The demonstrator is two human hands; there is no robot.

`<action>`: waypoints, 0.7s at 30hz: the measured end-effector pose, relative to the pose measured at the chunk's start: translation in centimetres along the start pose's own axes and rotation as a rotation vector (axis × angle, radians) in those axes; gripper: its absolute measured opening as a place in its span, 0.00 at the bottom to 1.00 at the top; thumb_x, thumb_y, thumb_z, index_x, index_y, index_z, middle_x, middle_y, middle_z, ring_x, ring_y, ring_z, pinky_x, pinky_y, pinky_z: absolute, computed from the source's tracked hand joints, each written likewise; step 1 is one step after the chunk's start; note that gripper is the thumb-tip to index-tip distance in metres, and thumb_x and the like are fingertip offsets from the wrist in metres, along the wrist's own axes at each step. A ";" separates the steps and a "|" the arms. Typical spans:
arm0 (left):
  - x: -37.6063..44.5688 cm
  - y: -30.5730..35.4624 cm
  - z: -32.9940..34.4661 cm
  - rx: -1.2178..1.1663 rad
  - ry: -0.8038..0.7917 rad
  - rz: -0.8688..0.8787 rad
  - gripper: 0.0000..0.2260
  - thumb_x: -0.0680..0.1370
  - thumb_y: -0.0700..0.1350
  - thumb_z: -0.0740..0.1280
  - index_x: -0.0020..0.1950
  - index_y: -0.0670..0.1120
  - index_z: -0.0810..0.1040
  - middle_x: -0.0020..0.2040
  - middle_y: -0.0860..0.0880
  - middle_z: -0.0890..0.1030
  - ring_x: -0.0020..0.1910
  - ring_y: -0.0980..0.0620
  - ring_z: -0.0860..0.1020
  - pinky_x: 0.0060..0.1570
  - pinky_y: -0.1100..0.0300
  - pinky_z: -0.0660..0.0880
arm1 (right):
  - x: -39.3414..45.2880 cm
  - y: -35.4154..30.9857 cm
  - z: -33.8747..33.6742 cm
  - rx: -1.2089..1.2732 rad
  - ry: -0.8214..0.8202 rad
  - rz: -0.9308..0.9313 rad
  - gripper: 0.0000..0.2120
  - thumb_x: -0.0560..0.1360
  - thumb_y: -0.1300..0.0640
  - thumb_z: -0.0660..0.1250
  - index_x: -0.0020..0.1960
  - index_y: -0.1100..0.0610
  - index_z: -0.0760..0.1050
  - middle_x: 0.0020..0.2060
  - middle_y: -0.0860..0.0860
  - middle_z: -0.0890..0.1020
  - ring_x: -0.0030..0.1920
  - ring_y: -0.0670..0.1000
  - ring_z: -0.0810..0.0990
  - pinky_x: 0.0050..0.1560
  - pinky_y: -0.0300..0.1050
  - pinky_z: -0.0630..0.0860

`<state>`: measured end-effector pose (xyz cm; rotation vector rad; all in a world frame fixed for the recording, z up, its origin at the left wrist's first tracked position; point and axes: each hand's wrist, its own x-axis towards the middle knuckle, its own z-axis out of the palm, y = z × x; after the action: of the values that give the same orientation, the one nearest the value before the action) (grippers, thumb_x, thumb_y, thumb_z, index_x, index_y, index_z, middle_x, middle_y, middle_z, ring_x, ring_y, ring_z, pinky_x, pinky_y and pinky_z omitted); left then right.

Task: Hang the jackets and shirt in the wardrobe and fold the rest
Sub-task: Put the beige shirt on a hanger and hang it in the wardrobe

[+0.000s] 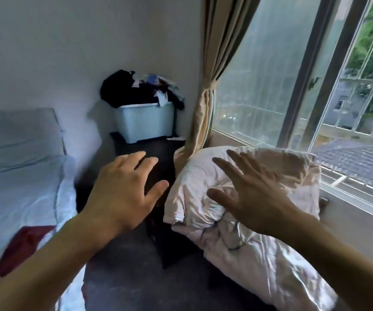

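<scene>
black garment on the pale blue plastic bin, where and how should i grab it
Probably grip the bulging fold of the black garment that drapes over the left rim of the pale blue plastic bin, coming from the front-left. That part hangs free, while other clothes crowd its right side. Both hands are open and empty.

The storage box is showing pale blue, with black and mixed-colour clothes on top. The quilt is looking pale pink, the curtain beige, the bed sheet light blue with a dark red cloth.

rumpled duvet – curtain beside window
</scene>
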<state>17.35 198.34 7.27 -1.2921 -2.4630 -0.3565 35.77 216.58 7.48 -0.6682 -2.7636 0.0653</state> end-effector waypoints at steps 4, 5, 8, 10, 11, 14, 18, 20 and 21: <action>2.4 -1.0 3.2 0.023 -0.014 -0.090 0.34 0.75 0.68 0.48 0.76 0.54 0.67 0.76 0.50 0.67 0.74 0.47 0.64 0.70 0.49 0.63 | 5.0 1.3 3.0 0.048 -0.026 -0.082 0.39 0.69 0.24 0.39 0.78 0.38 0.47 0.80 0.46 0.48 0.79 0.52 0.44 0.77 0.63 0.48; 3.1 -1.2 4.2 0.021 -0.023 -0.124 0.33 0.75 0.68 0.49 0.76 0.54 0.67 0.76 0.50 0.67 0.74 0.47 0.65 0.70 0.49 0.63 | 6.2 1.7 4.0 0.062 -0.033 -0.098 0.40 0.69 0.24 0.39 0.78 0.38 0.48 0.80 0.46 0.49 0.79 0.52 0.45 0.77 0.62 0.49; 5.1 -1.2 8.0 0.040 -0.047 -0.230 0.29 0.79 0.66 0.53 0.75 0.54 0.68 0.76 0.49 0.67 0.75 0.46 0.63 0.71 0.49 0.61 | 10.1 2.9 7.1 0.084 -0.075 -0.147 0.39 0.71 0.25 0.41 0.78 0.41 0.50 0.80 0.47 0.51 0.79 0.53 0.48 0.76 0.63 0.53; 5.9 -1.1 10.4 0.068 -0.080 -0.290 0.27 0.79 0.65 0.55 0.75 0.55 0.68 0.78 0.49 0.64 0.77 0.46 0.60 0.73 0.47 0.61 | 12.4 3.5 9.3 0.085 -0.113 -0.190 0.36 0.75 0.28 0.45 0.78 0.42 0.50 0.80 0.48 0.50 0.79 0.54 0.48 0.75 0.63 0.53; 6.1 -1.2 11.3 0.076 -0.094 -0.316 0.27 0.79 0.65 0.55 0.76 0.55 0.67 0.78 0.49 0.63 0.77 0.46 0.58 0.73 0.46 0.60 | 13.5 3.7 10.2 0.097 -0.132 -0.203 0.35 0.76 0.28 0.46 0.78 0.41 0.50 0.80 0.48 0.50 0.79 0.54 0.47 0.76 0.64 0.52; 6.6 -2.2 12.8 0.075 -0.115 -0.392 0.27 0.79 0.65 0.54 0.76 0.56 0.66 0.79 0.49 0.62 0.78 0.47 0.57 0.74 0.46 0.59 | 16.4 3.5 12.4 0.122 -0.169 -0.270 0.35 0.75 0.27 0.46 0.78 0.41 0.49 0.80 0.48 0.49 0.79 0.55 0.47 0.76 0.64 0.51; 7.0 -4.9 13.5 0.083 -0.100 -0.473 0.28 0.79 0.65 0.54 0.76 0.55 0.66 0.79 0.49 0.62 0.78 0.47 0.58 0.74 0.46 0.60 | 20.2 1.9 14.9 0.148 -0.180 -0.349 0.37 0.73 0.26 0.43 0.78 0.41 0.50 0.80 0.49 0.51 0.79 0.55 0.47 0.75 0.63 0.54; 7.1 -6.9 14.0 0.095 -0.116 -0.507 0.28 0.79 0.66 0.53 0.76 0.55 0.65 0.79 0.49 0.61 0.78 0.47 0.57 0.75 0.47 0.59 | 22.0 0.6 16.3 0.161 -0.203 -0.366 0.37 0.73 0.26 0.44 0.78 0.41 0.49 0.80 0.48 0.51 0.79 0.54 0.47 0.76 0.63 0.53; 7.1 -8.1 14.5 0.097 -0.125 -0.527 0.28 0.79 0.66 0.52 0.76 0.55 0.64 0.79 0.49 0.60 0.78 0.48 0.57 0.75 0.47 0.59 | 22.9 -0.2 17.1 0.168 -0.215 -0.374 0.37 0.73 0.26 0.44 0.78 0.41 0.49 0.80 0.48 0.51 0.79 0.54 0.47 0.76 0.62 0.53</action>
<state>4.33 204.49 -3.57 -0.6256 -2.8654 -0.2805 11.20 227.21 -2.50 -0.1010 -2.9941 0.3003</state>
